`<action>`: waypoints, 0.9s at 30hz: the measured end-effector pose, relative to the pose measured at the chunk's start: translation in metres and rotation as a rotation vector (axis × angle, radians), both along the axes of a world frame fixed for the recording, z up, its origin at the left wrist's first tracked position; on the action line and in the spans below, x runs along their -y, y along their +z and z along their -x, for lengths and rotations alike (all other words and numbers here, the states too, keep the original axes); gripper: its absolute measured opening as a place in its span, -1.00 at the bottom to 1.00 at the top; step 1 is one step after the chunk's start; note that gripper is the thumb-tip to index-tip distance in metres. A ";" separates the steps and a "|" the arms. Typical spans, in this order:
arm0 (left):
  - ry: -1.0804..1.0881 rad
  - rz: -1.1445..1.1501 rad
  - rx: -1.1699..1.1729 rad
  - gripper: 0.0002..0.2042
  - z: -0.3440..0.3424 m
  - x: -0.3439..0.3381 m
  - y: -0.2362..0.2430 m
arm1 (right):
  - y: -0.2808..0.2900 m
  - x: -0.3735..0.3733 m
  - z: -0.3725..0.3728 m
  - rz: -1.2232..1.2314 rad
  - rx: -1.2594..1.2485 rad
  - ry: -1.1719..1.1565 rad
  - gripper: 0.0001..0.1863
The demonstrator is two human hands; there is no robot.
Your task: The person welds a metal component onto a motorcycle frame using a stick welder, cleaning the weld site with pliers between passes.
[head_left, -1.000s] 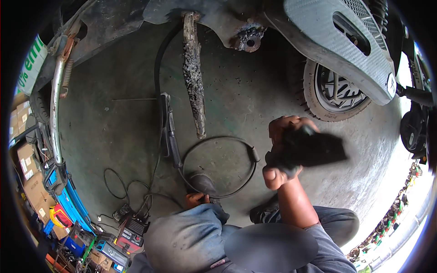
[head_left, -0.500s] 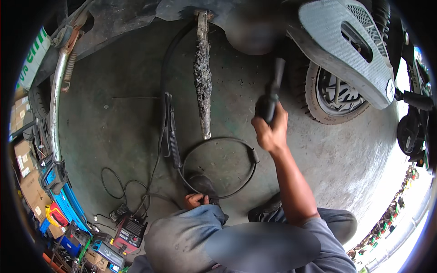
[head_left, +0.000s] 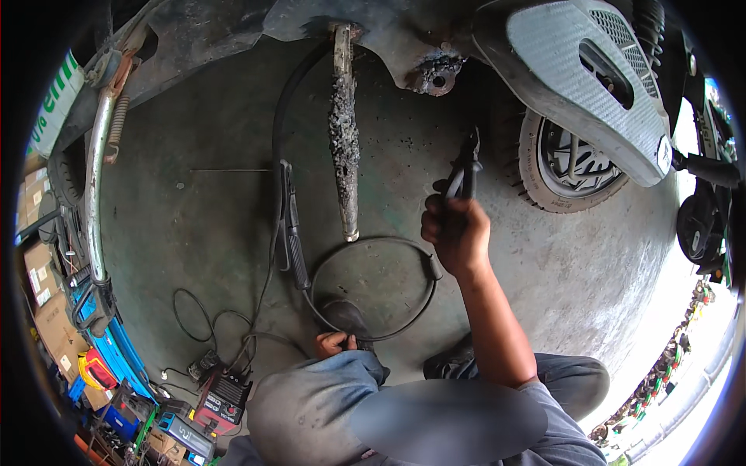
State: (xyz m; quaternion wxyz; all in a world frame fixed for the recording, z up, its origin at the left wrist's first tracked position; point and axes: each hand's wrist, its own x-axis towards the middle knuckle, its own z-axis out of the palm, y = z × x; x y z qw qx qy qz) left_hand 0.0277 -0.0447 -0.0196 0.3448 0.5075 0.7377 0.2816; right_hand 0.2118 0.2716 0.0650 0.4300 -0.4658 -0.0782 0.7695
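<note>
Your right hand [head_left: 460, 233] is closed around the handles of dark pliers [head_left: 469, 172], whose tip points toward the scorched bracket [head_left: 437, 78], well apart from it, left of the wheel [head_left: 558, 159]. Your left hand [head_left: 334, 342] rests by your knee [head_left: 311, 396], fingers curled, near the cable loop [head_left: 314, 281]; whether it grips anything, I cannot tell.

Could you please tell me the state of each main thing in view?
Right hand: closed, gripping
Pliers: held, jaw gap unclear
Left hand: partly hidden, grip unclear
Metal bar: crusted along its middle
Electrode holder: lying on the floor
Cable: looped on the floor
Red machine: power state unclear
</note>
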 end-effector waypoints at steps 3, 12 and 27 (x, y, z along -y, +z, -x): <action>0.043 -0.076 -0.049 -0.65 -0.006 -0.003 -0.001 | 0.037 -0.038 0.019 0.279 -0.353 -0.239 -0.58; 0.048 -0.103 -0.055 -0.65 -0.004 -0.004 -0.001 | 0.068 -0.034 0.005 0.173 -0.556 0.009 -0.56; 0.027 -0.044 -0.017 -0.66 0.000 0.001 -0.006 | 0.054 -0.019 0.018 0.009 -0.680 0.470 -0.54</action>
